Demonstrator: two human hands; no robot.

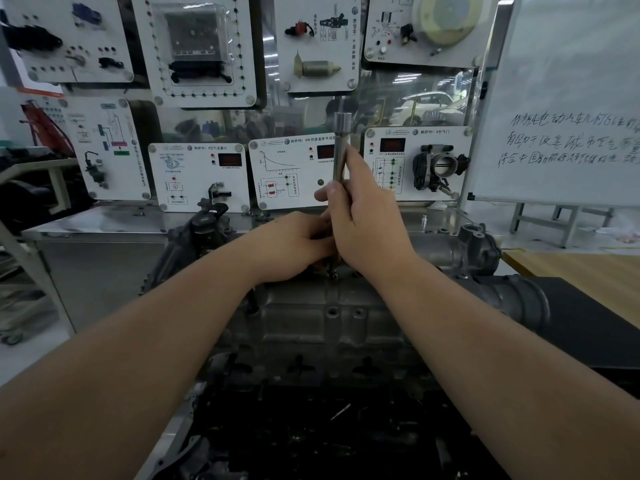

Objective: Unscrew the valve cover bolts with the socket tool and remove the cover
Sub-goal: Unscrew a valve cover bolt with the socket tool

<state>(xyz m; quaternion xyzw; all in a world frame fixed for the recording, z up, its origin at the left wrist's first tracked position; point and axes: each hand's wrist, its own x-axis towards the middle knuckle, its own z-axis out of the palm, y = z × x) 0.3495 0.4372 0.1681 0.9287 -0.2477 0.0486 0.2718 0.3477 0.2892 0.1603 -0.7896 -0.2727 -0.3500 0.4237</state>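
Behind both hands — right [363, 216] gripping socket tool [341, 150], left [294, 244] unclear — training panels [201, 176].

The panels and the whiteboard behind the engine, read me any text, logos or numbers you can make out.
VW roundel logos: on the lower training panels, beside headings too blurred to quote.
Whiteboard: three lines of handwriting, too blurred to quote.
Panel diagram labels and dark red displays: unreadable.
Socket tool, engine: no readable text.

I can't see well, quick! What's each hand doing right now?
Left hand: fingers curled down at the bolt spot on the engine cover; what it holds cannot be told.
Right hand: gripping the upright socket tool.
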